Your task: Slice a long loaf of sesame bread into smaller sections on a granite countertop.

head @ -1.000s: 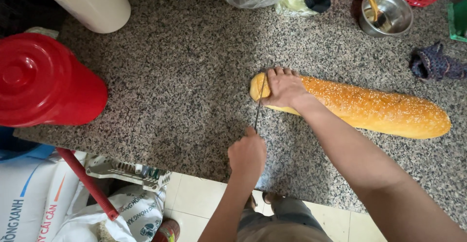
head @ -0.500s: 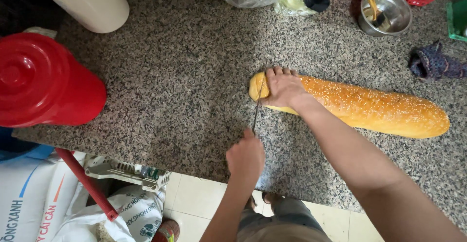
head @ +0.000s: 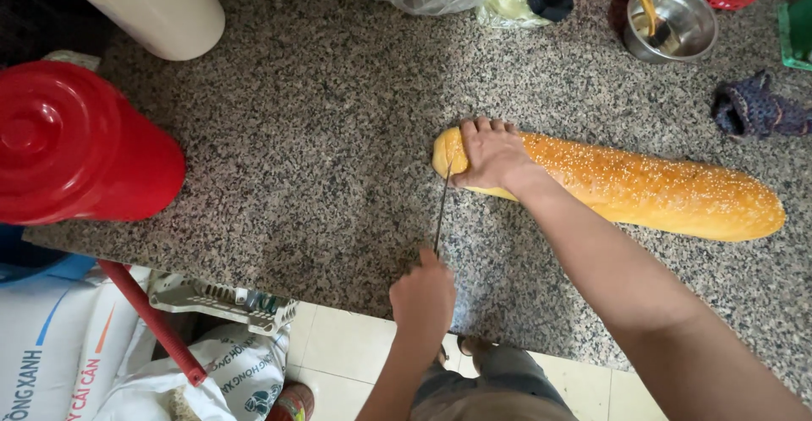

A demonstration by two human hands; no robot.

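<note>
Slicing is underway: the long sesame-seeded golden loaf (head: 626,186) on the speckled granite counter (head: 321,159) is pinned near its end by the right hand (head: 491,155), while the thin-bladed knife (head: 441,210), clamped in the left hand (head: 423,298), likely needs a steady draw through the crust.

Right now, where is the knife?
In the head view, the knife is centre frame, held by the left hand, its blade at the loaf's left end beside the right hand.
</note>
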